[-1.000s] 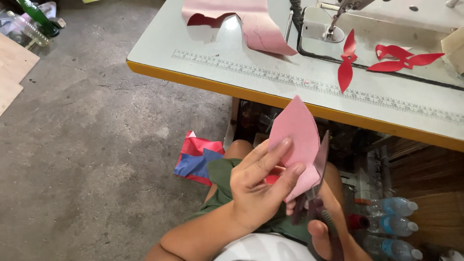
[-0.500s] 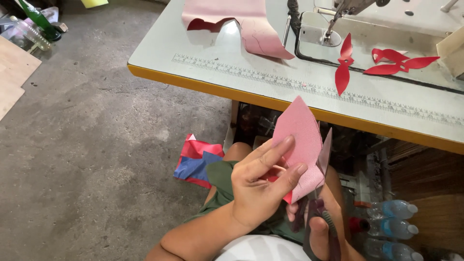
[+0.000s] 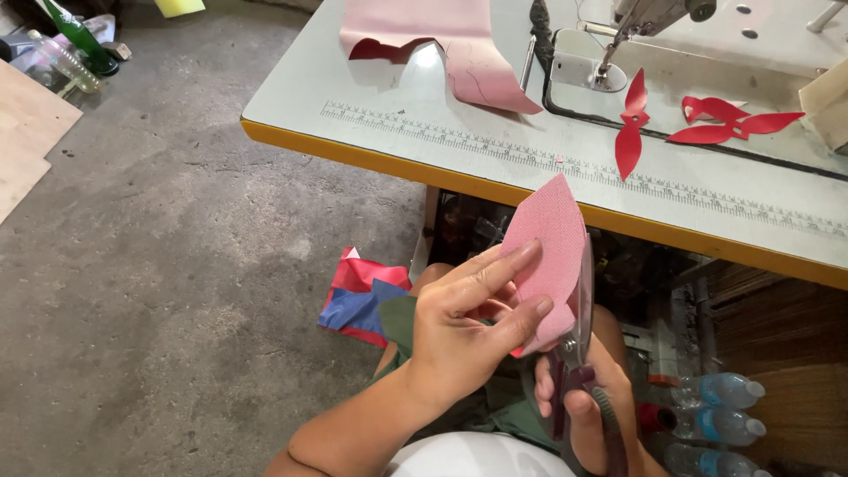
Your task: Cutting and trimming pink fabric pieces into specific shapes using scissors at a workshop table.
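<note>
Mid-trim: left hand (image 3: 459,340) pinches the pink leaf-shaped fabric piece (image 3: 549,256) above the lap, below the table (image 3: 371,115) edge. Right hand (image 3: 587,415) is wrapped around grey-handled scissors (image 3: 579,331) biting its right edge. Probably needs slow turning along the curve.

Clear plastic water bottles (image 3: 720,415) with blue labels lie clustered under the surface (image 3: 291,97), at its right end. Well away from the surface, on the floor beyond its left end, a green bottle (image 3: 78,37) leans beside a clear plastic bottle (image 3: 60,60).
</note>
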